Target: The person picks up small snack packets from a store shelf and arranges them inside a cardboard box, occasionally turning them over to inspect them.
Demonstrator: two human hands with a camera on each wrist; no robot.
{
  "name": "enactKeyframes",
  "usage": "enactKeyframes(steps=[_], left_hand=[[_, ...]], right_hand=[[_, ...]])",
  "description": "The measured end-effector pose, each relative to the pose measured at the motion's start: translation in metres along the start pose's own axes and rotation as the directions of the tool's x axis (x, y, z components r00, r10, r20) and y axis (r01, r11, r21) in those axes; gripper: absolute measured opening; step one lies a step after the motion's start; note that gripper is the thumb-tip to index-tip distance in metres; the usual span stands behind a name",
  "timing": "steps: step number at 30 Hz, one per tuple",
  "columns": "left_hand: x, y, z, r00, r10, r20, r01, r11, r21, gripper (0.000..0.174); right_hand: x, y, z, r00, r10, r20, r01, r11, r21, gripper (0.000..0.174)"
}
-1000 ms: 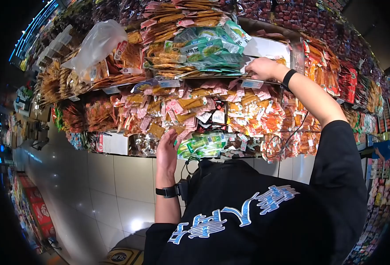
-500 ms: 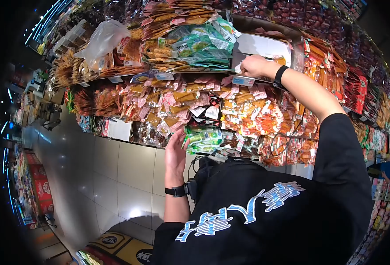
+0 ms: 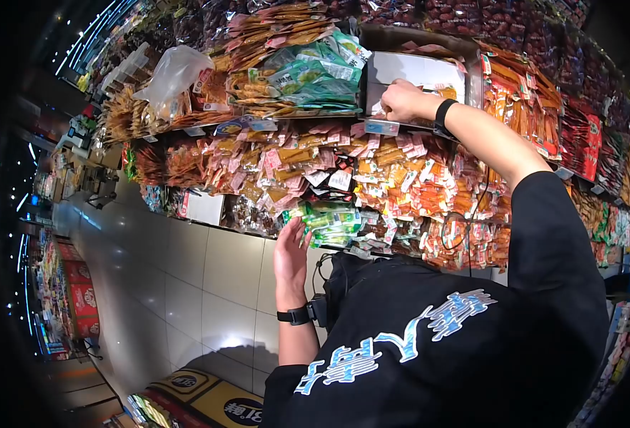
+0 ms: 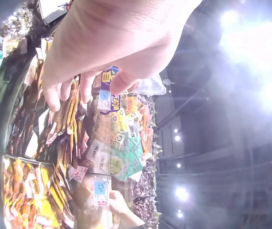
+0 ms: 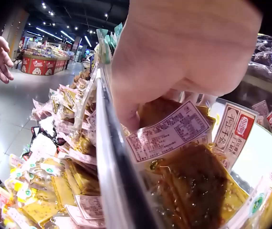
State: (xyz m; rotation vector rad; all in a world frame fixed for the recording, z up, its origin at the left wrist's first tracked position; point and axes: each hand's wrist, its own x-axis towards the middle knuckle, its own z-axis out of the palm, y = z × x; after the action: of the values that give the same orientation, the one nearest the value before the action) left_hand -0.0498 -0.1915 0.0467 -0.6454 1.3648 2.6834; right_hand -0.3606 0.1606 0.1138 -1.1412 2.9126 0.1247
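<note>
My right hand [image 3: 405, 102] reaches down into a bin at the front of the upper shelf, palm down. In the right wrist view its thumb comes down on a clear packet of brown sauced snack [image 5: 188, 181] with pink printed labels; the hand itself hides the other fingertips. A white panel [image 3: 425, 71] lies in the same bin. My left hand [image 3: 291, 260] hovers, fingers loosely bent and holding nothing, at the display's front edge beside green packets [image 3: 333, 222]. The left wrist view shows its fingers hanging in front of the packet rows.
Green bags [image 3: 308, 78] stand left of the bin, and a crumpled clear plastic bag [image 3: 176, 78] lies farther left. Orange packets [image 3: 415, 185] fill the lower tier. A metal divider edge [image 5: 114, 162] runs along the bin's front. A dark cable [image 3: 475, 214] hangs over the packets.
The head view has swung, so the shelf and floor sit differently in it. My right hand stays inside the bin; my left hand stays by the green packets, holding nothing.
</note>
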Motion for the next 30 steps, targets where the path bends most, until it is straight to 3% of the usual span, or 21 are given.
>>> enactKeyframes(steps=[4, 10, 14, 16, 18, 19, 21, 23, 26, 30], left_hand=[[0.001, 0.001, 0.004, 1.000, -0.003, 0.008, 0.003, 1.000, 0.015, 0.050], [0.032, 0.011, 0.011, 0.997, -0.040, 0.070, 0.038, 0.999, 0.026, 0.046], [0.049, 0.025, 0.032, 0.986, -0.076, 0.146, 0.068, 0.996, 0.063, 0.040], [0.059, 0.028, 0.035, 0.976, -0.103, 0.192, 0.091, 0.993, 0.069, 0.038], [0.067, 0.029, 0.038, 0.966, -0.122, 0.229, 0.103, 0.990, 0.093, 0.037], [0.071, 0.029, 0.040, 0.960, -0.131, 0.246, 0.108, 0.989, 0.105, 0.036], [0.078, 0.031, 0.044, 0.937, -0.164, 0.308, 0.118, 0.980, 0.163, 0.037], [0.079, 0.035, 0.054, 0.908, -0.196, 0.371, 0.124, 0.970, 0.207, 0.036], [0.072, 0.047, 0.083, 0.882, -0.127, 0.453, -0.016, 0.954, 0.299, 0.037], [0.048, 0.072, 0.135, 0.822, -0.010, 0.569, -0.224, 0.914, 0.339, 0.035]], right_hand=[[-0.013, 0.010, -0.003, 0.995, 0.002, -0.100, 0.007, 0.996, 0.088, 0.020], [-0.039, 0.020, -0.020, 0.937, 0.205, -0.283, -0.143, 0.964, 0.224, 0.026], [-0.049, 0.054, -0.038, 0.810, 0.464, -0.357, -0.217, 0.804, 0.554, 0.030], [-0.057, 0.058, -0.056, 0.735, 0.624, -0.265, -0.277, 0.633, 0.723, 0.031], [-0.064, 0.068, -0.063, 0.648, 0.700, -0.300, -0.242, 0.563, 0.790, 0.034], [-0.066, 0.071, -0.067, 0.639, 0.703, -0.312, -0.151, 0.513, 0.845, 0.032], [-0.080, 0.060, -0.087, 0.660, 0.703, -0.264, -0.021, 0.368, 0.930, 0.029], [-0.093, 0.042, -0.104, 0.678, 0.705, -0.209, 0.011, 0.274, 0.962, 0.022], [-0.107, 0.003, -0.112, 0.759, 0.644, -0.092, 0.095, 0.030, 0.995, 0.017], [-0.120, -0.056, -0.108, 0.837, 0.547, -0.003, 0.132, -0.198, 0.971, 0.016]])
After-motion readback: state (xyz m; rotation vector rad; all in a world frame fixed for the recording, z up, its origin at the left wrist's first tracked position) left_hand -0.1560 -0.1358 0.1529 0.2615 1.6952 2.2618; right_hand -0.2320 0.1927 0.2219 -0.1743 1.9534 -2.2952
